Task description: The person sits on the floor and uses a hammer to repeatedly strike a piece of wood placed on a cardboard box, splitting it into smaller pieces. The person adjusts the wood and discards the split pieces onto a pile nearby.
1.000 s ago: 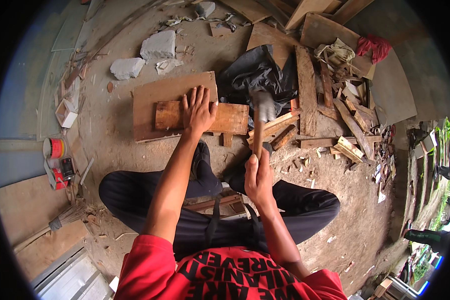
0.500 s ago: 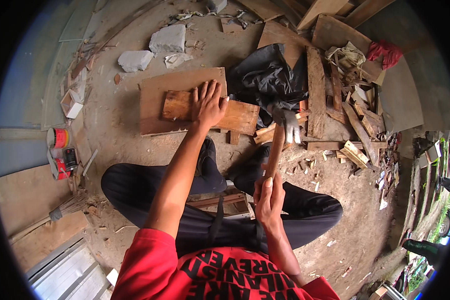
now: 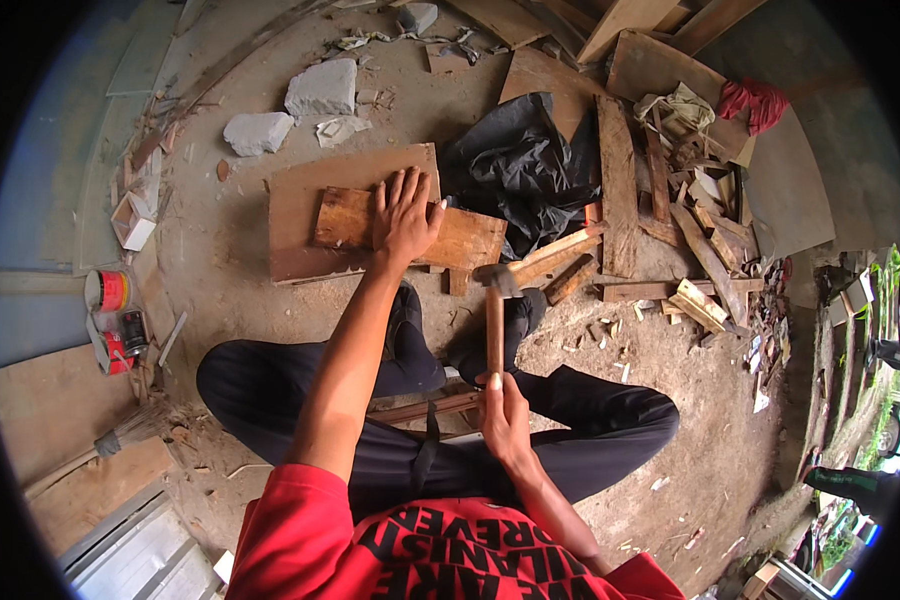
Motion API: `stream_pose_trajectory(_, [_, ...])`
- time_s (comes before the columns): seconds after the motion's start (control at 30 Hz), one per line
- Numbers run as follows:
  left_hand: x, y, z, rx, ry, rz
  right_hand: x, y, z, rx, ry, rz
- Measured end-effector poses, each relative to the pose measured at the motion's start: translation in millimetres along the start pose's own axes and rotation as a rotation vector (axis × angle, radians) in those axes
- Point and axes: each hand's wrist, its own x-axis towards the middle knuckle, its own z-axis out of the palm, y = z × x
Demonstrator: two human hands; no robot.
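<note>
My left hand point(image 3: 406, 222) lies flat with fingers stretched on a short, stained wooden plank point(image 3: 469, 235). The plank rests across a wider brown board point(image 3: 370, 169), its right end reaching past that board's edge. A small wood block point(image 3: 458, 282) shows partly below the plank. My right hand point(image 3: 506, 413) is wrapped round the wooden handle of a claw hammer point(image 3: 495, 325). The hammer's head is at the top, just below the plank's right end and apart from it.
A crumpled black plastic sheet point(image 3: 520, 165) lies right of the board. Further right are a long plank point(image 3: 617, 190) and piled wood scraps. Two pale stone chunks point(image 3: 322, 88) sit at the far left. Red-labelled cans point(image 3: 110, 291) stand by the left wall. My crossed legs point(image 3: 270, 385) are close.
The hammer and my right hand have moved left and down, from over the black sheet to near my feet. My left hand stays on the plank. The whole view has shifted slightly.
</note>
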Motion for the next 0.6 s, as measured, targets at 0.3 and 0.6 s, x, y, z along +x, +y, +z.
stream_pose_trajectory(0.3, [5.6,-4.2,-1.3,0.019,0.029,0.011,39.4,-28.9,-7.4,0.221,0.053,-0.624])
stream_pose_trajectory(0.6, [6.9,-7.5,1.5,0.009,0.029,0.017,-3.0,24.1,7.2,0.025,0.081,-0.006])
